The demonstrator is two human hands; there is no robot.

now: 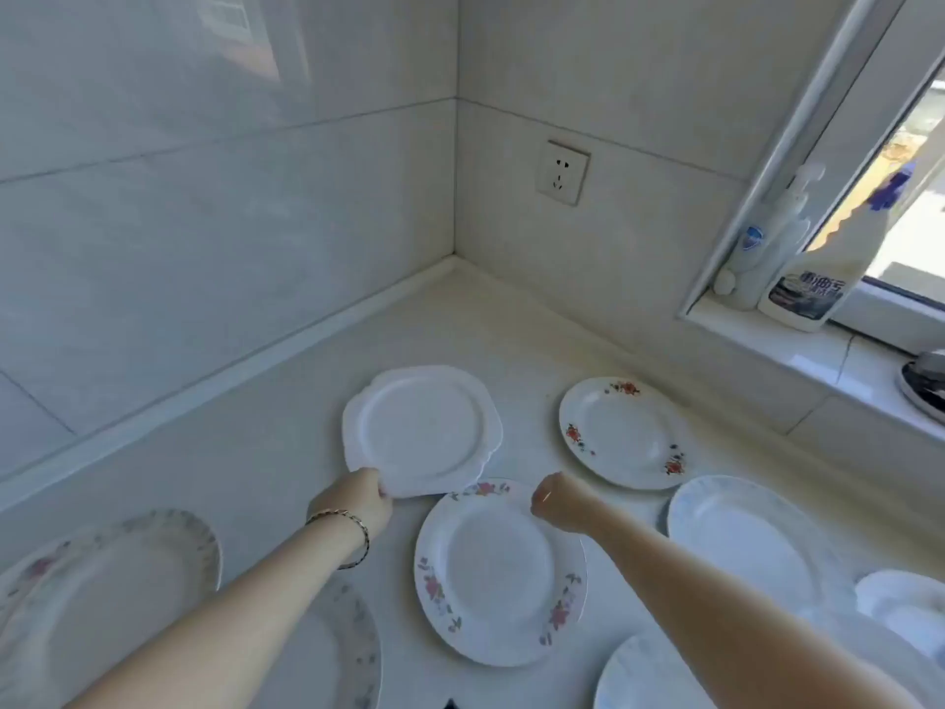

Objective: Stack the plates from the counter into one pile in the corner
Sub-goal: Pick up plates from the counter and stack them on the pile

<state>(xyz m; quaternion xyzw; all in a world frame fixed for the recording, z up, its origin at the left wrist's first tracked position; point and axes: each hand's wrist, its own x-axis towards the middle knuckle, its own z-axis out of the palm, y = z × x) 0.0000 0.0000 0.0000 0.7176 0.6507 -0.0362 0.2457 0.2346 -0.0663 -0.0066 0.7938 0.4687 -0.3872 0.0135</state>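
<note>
Several plates (746, 539) spread over counter (450, 330); no plate sits in far corner (455, 271), so pile seemingly not yet begun; white scalloped plate (424, 432) lies mid-counter, short of corner, near rim pinched by left hand (358, 498); floral plate (498, 570) lies flat just near-right of it; right hand (555, 504) hangs curled above its far rim, fingers hidden, so cannot tell whether it grips anything; next move likely calls for carrying white scalloped plate far into corner, setting it flat, then bringing floral plate onto it.
</note>
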